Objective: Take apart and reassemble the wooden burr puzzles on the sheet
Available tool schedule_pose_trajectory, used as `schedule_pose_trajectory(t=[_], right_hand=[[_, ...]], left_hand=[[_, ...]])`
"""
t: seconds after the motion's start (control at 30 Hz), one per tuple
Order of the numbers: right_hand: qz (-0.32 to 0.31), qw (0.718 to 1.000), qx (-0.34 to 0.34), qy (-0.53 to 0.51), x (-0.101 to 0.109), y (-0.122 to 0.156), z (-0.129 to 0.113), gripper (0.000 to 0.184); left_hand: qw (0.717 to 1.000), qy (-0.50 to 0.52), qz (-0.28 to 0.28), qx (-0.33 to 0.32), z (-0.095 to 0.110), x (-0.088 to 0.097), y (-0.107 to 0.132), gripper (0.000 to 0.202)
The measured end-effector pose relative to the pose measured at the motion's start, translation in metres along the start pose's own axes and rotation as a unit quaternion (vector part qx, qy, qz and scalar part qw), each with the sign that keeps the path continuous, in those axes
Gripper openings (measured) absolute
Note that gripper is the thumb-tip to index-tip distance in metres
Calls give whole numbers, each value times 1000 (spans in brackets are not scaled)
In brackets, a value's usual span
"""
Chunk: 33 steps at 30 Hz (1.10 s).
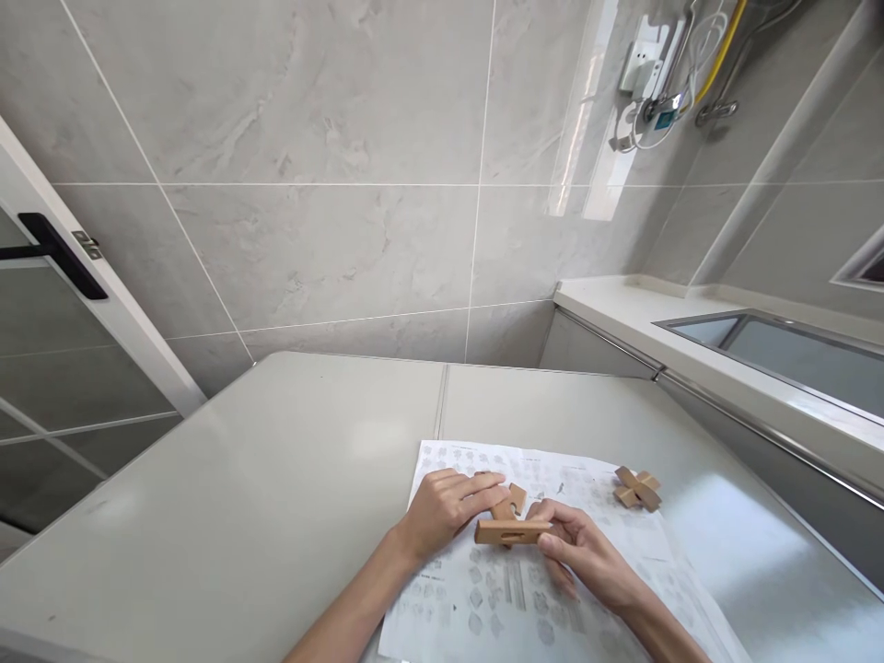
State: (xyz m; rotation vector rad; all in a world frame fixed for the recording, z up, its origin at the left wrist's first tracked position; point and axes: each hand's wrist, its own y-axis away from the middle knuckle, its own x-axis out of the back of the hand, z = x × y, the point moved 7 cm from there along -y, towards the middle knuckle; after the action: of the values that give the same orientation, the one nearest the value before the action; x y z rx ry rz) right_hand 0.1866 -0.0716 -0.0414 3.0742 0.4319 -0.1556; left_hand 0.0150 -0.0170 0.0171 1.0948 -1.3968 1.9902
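Several notched wooden puzzle pieces lie together over a printed instruction sheet (497, 635) on the table. My left hand (446, 506) rests on one wooden piece (515, 500), its fingers closed over the left end. Between the thumb and fingers of my right hand (576, 548) is the right end of a straight wooden bar (509, 532) with a slot in its side. That bar lies across the near side of the other piece; whether they interlock I cannot tell. Off to the right, a crossed group of wooden pieces (637, 489) sits at the sheet's edge.
The pale table (207, 516) has a seam running to its back edge. A counter with a sink (780, 341) stands on the right. At the left is a door with a black handle (65, 256). Sockets and cables (645, 69) hang on the tiled wall.
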Motion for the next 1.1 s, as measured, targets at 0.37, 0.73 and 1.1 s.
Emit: schedule_pose_trajectory(t=[0.37,0.73,1.1], right_hand=[[-84,995,-32,-37,-20,6,8,52],[146,989,14,10,21,0,-10,47],[206,944,10,258,35,-6,-2,48]], left_hand=[[997,68,-3,39,7,-3,0,34],[973,84,-9,215,-13,-14,3,32],[945,112,-72,298,-19,-27,6,40]])
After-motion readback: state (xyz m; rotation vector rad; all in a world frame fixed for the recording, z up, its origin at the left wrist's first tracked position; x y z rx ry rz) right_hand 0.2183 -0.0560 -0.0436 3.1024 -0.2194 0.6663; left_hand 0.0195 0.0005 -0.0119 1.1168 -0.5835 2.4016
